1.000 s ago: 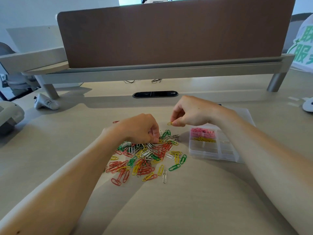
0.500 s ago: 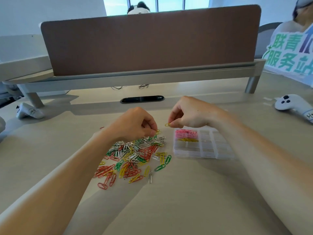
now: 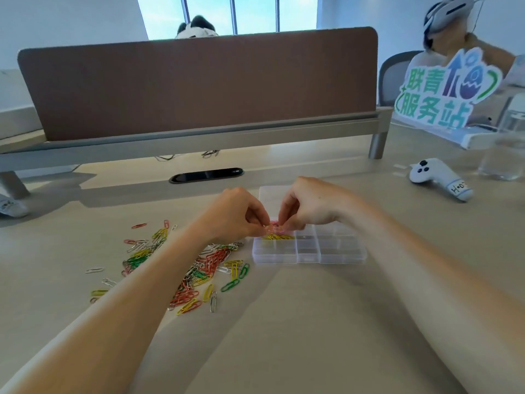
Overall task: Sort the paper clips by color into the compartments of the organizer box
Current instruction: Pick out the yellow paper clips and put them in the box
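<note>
The loose paper clips (image 3: 204,268) lie scattered to the left of the left hand (image 3: 237,214) and nearer the person, partly hidden under its forearm. There are too many to count, several dozen at a guess, in red, green, yellow and silver. Each is thin bent wire: light, springy and smooth, apt to hook its neighbours, so it is best pinched singly by one rounded end and lifted clear of the tangle. The left hand's fingers are curled, its fingertips (image 3: 257,223) nipping what looks like one reddish clip. The right hand (image 3: 315,204), just beside it, has its fingers drawn together too, but whether they hold a clip cannot be told. Directly under both sets of fingertips is the far-left corner of the single clear organizer box (image 3: 341,257), which runs out below and to the right of the right hand. Two of its compartments are filled, one with pink clips (image 3: 274,223) and one with yellow clips (image 3: 277,237). Well right of that hand sit one white controller (image 3: 434,176) and one glass (image 3: 504,155).
</note>
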Demonstrator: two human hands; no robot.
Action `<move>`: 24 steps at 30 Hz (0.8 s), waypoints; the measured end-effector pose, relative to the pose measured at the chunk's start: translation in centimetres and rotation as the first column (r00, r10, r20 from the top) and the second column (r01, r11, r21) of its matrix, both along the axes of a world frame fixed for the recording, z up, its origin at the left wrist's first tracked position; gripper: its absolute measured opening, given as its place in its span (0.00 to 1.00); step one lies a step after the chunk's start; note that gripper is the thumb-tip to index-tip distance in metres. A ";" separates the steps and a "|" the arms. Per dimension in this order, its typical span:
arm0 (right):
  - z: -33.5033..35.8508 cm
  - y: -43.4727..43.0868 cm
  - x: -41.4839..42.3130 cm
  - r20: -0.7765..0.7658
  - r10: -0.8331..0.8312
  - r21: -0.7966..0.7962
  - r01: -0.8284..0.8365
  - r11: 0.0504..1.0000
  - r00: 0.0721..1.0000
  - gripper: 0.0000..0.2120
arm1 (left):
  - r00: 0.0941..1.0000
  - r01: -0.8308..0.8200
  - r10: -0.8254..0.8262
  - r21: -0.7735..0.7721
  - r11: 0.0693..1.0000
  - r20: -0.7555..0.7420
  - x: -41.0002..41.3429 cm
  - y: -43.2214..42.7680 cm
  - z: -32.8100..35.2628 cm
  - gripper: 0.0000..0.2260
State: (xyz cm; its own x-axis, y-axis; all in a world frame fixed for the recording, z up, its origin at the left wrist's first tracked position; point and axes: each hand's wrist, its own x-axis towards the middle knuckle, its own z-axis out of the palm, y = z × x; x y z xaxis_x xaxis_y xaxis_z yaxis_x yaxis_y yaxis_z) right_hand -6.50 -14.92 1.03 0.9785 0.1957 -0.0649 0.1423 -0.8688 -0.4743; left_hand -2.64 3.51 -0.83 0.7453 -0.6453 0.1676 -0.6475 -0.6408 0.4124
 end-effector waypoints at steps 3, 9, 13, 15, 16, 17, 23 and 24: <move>0.0 0.1 0.2 -0.018 0.008 0.017 -0.008 1.000 1.000 0.06 | 1.000 0.013 -0.013 0.004 1.000 0.003 0.1 0.2 -0.1 0.05; -0.1 0.6 -0.1 -0.006 0.017 -0.012 -0.017 1.000 1.000 0.03 | 1.000 -0.007 0.007 -0.032 0.999 0.012 -0.4 2.0 0.9 0.04; 0.3 3.9 -0.9 0.110 0.123 -0.031 -0.120 0.992 0.986 0.02 | 0.998 -0.061 0.061 0.013 0.998 0.013 -1.2 5.3 1.3 0.04; -0.1 6.0 -1.3 0.107 0.207 -0.072 -0.200 0.977 0.972 0.03 | 0.994 -0.110 0.110 0.039 0.993 0.003 -1.9 7.2 0.9 0.04; -0.5 6.9 -1.4 0.105 0.239 -0.096 -0.229 0.969 0.965 0.05 | 0.991 -0.135 0.135 0.040 0.990 0.000 -2.3 8.2 0.5 0.03; -0.9 7.5 -1.3 0.104 0.255 -0.119 -0.242 0.963 0.961 0.06 | 0.988 -0.152 0.152 0.022 0.988 -0.002 -2.7 8.9 0.0 0.02; -2.3 8.1 -1.0 0.094 0.268 -0.191 -0.247 0.950 0.959 0.11 | 0.966 -0.239 0.251 -0.152 0.959 0.064 -4.3 10.0 -2.2 0.02; -2.5 8.0 -1.0 0.090 0.279 -0.194 -0.258 0.947 0.956 0.10 | 0.964 -0.241 0.255 -0.157 0.958 0.076 -4.4 9.7 -2.2 0.02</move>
